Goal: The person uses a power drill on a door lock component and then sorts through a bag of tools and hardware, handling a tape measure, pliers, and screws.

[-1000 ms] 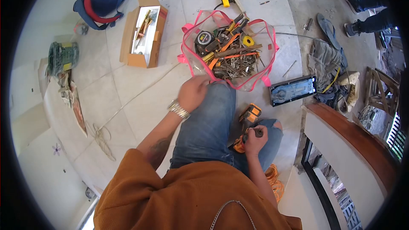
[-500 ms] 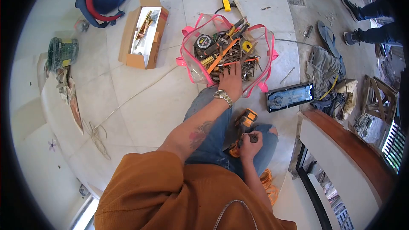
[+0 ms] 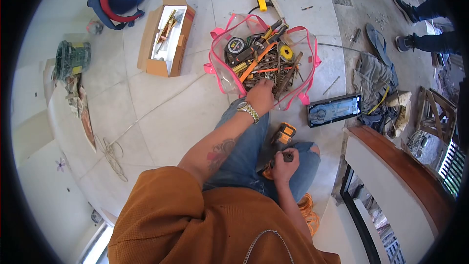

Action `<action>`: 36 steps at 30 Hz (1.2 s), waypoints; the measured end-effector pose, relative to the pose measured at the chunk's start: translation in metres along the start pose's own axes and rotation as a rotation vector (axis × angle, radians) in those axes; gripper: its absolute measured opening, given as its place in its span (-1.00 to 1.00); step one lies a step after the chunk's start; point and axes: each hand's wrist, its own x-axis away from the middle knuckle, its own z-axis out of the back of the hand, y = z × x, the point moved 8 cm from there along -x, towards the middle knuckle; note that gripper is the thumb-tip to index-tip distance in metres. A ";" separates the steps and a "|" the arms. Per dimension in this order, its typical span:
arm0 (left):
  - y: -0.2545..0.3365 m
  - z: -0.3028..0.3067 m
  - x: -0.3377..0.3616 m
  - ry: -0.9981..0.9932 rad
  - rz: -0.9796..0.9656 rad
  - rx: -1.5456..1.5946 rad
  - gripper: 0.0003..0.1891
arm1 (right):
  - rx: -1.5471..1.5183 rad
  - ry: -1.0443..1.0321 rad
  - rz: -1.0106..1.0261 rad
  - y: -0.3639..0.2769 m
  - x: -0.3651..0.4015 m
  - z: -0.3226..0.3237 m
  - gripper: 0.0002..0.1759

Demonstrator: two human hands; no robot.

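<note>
In the head view, my left hand [image 3: 260, 97] is at the near side of a clear plastic bag [image 3: 225, 76] with pink trim. Its fingers are curled together over loose screws and bits; what they hold, if anything, is hidden. The bag also contains a tape measure [image 3: 235, 45], a yellow roll [image 3: 286, 53] and an orange strip [image 3: 258, 62]. My right hand [image 3: 285, 167] is wrapped round the dark chuck end of a cordless drill [image 3: 283, 134] between my legs. Part of the drill is behind that hand.
An open cardboard box [image 3: 179, 61] with brass-coloured parts lies left of the bag. A black case [image 3: 334, 110] with a blue inside lies right. A yellow-handled scraper [image 3: 261, 1] lies beyond. Another person's feet [image 3: 404, 43] are at the upper right.
My left hand has drawn back slightly towards me, and its fingers, spread over the screws before, are now curled together. My right hand stays on the drill.
</note>
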 end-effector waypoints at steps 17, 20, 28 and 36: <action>0.019 -0.008 -0.003 -0.039 0.137 -0.251 -0.67 | -0.012 -0.011 0.029 0.007 -0.002 -0.002 -0.84; 0.012 -0.032 0.005 -0.134 0.147 -0.154 -0.74 | -0.005 -0.023 0.013 0.010 0.001 -0.004 -0.83; 0.020 -0.031 0.008 -0.173 0.116 -0.165 -0.81 | 0.039 -0.013 0.006 0.001 -0.001 0.000 -0.81; -0.003 0.024 -0.039 0.037 0.160 -0.397 -0.78 | -0.035 0.006 -0.012 0.009 -0.003 0.000 -0.84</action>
